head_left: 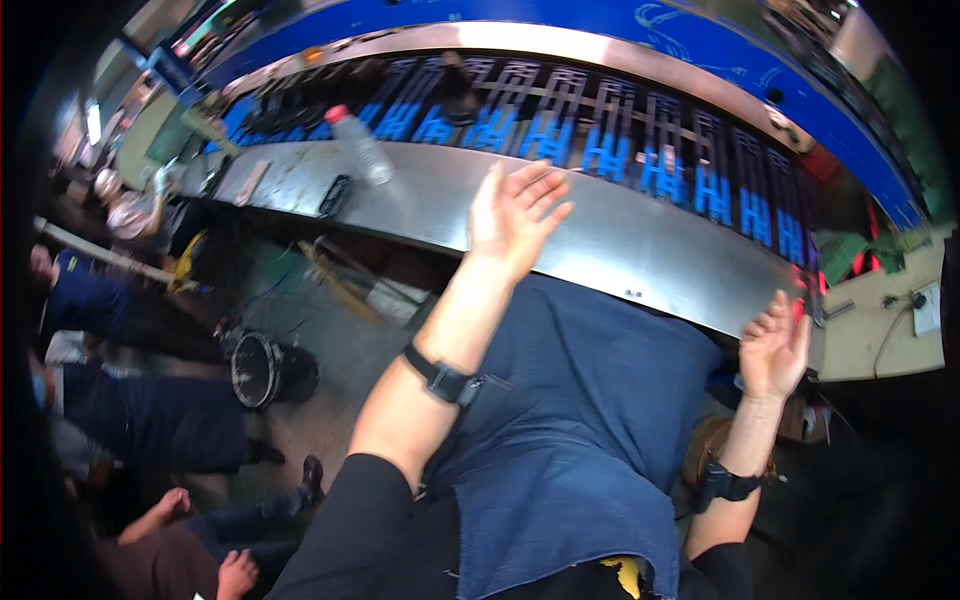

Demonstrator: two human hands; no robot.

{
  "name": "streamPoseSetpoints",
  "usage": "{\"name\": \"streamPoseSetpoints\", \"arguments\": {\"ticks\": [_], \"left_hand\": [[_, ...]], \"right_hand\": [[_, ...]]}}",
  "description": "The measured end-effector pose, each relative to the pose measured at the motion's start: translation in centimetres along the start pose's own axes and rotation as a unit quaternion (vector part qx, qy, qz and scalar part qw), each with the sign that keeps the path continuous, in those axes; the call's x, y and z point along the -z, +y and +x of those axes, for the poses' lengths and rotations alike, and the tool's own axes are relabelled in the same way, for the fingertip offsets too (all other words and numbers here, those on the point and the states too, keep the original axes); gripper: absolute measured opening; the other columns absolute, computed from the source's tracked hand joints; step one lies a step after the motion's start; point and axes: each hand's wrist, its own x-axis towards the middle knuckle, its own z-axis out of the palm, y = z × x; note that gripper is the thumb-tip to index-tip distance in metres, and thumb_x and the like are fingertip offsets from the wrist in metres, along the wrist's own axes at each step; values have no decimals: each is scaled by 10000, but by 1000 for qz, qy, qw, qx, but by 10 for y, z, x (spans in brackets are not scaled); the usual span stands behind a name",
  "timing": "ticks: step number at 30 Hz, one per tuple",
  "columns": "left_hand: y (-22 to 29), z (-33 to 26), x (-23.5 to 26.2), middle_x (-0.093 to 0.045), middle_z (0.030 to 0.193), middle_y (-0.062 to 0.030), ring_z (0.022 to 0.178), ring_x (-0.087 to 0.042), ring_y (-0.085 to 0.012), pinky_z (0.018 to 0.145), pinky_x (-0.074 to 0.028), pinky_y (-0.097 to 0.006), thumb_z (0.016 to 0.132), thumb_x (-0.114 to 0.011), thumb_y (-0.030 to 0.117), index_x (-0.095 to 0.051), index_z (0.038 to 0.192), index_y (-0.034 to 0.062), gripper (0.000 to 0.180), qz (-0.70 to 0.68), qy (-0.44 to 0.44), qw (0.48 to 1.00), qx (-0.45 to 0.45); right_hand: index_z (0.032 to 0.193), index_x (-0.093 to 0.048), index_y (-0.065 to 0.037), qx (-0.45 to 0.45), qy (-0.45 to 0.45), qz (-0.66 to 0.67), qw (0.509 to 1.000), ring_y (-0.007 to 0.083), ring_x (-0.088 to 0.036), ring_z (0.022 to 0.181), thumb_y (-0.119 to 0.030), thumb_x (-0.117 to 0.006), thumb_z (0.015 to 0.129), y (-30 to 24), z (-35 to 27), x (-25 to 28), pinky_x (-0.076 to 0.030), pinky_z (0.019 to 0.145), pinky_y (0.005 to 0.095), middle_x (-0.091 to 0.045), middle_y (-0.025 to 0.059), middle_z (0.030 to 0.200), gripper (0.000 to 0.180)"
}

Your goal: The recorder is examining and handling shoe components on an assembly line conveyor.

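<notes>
My left hand is held over the front edge of a bare metal ledge, palm up, with its fingers spread and nothing in them. To the right, by the ledge's right end, my right hand is raised. Its thumb stands apart, its fingers bend slightly, and no object shows in it. Behind the ledge runs a row of blue and dark slotted machine parts, slightly blurred. A clear plastic bottle with a red cap rests on the ledge, left of my left hand. Beside it lies a small black oblong object.
A blue machine beam arches across the back. A control panel with a cable stands at the right. On the floor to the left is a dark bucket. Several people are at the left, one seated with a hand near the lower edge.
</notes>
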Motion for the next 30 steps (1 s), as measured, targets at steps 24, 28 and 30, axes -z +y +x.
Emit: {"name": "streamPoseSetpoints", "arguments": {"ticks": [24, 28, 30], "left_hand": [[-97, 24, 70, -713, 919, -140, 820, -711, -220, 769, -563, -325, 903, -664, 97, -700, 1027, -9, 167, 667, -110, 736, -37], [-100, 25, 73, -711, 931, -151, 838, -709, -236, 762, -565, -333, 889, -678, 96, -702, 1027, 3, 168, 683, -109, 722, -19], [-100, 24, 68, -708, 936, -154, 850, -702, -260, 768, -563, -352, 871, -691, 106, -706, 1016, 19, 170, 713, -131, 688, -38]], "right_hand": [[1165, -584, -77, 48, 278, -285, 916, 149, -620, 750, -330, -557, 1010, -60, 64, 99, -491, 659, 290, -656, 59, 907, 298], [1181, -567, -71, 47, 277, -267, 922, 153, -615, 752, -317, -552, 1013, -52, 57, 103, -482, 658, 290, -652, 68, 905, 298], [1182, -565, -66, 35, 266, -253, 929, 159, -615, 752, -309, -549, 1013, -41, 45, 104, -481, 655, 290, -652, 73, 905, 296]]}}
